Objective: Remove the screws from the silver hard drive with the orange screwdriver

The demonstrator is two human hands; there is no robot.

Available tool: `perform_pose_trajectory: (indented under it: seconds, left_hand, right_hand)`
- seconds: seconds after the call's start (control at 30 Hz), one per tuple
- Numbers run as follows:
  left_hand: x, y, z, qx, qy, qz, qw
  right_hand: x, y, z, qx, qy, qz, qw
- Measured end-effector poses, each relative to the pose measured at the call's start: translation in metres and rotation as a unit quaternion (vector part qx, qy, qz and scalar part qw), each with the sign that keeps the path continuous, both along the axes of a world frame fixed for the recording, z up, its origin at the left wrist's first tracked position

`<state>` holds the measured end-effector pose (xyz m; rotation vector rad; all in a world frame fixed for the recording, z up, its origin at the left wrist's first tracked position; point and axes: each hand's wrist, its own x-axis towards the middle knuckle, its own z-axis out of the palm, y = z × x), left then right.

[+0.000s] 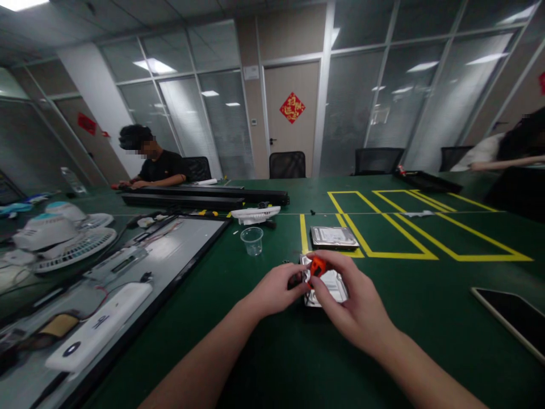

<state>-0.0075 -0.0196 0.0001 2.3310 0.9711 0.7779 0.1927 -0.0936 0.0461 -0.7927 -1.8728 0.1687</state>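
A silver hard drive (334,291) with its metal inside showing lies on the table in front of me, partly covered by my hands. My right hand (355,301) is closed around a small orange-and-black tool (317,267) held over the drive; its exact kind is hidden by the fingers. At the drive's left edge, my left hand (276,289) has its fingers pinched together close to the tool, with something dark between them that I cannot make out. Just beyond lies a second hard drive (334,237), label side up.
A clear plastic cup (252,241) and a white plastic part (256,214) stand ahead-left. A large flat panel (170,250) with a white device (100,326) fills the left. A phone (511,318) lies right. A co-worker (157,162) sits across the table.
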Motion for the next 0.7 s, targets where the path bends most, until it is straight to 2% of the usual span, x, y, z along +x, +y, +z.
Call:
perform_pose_trajectory:
  seconds: [0.17, 0.4, 0.7]
  left_hand:
    - [-0.0002, -0.0001, 0.0011, 0.008, -0.001, -0.010, 1.000]
    - [-0.0003, -0.0006, 0.0013, -0.002, 0.004, -0.007, 1.000]
    - [-0.0003, -0.0006, 0.0030, 0.005, 0.025, 0.000, 1.000]
  right_hand:
    - [0.0003, 0.0035, 0.0030, 0.035, -0.007, -0.003, 0.999]
    - [-0.0006, -0.0021, 0.0036, 0.005, -0.017, 0.027, 0.999]
    - [0.0015, 0.0023, 0.0039, 0.027, -0.008, -0.003, 1.000]
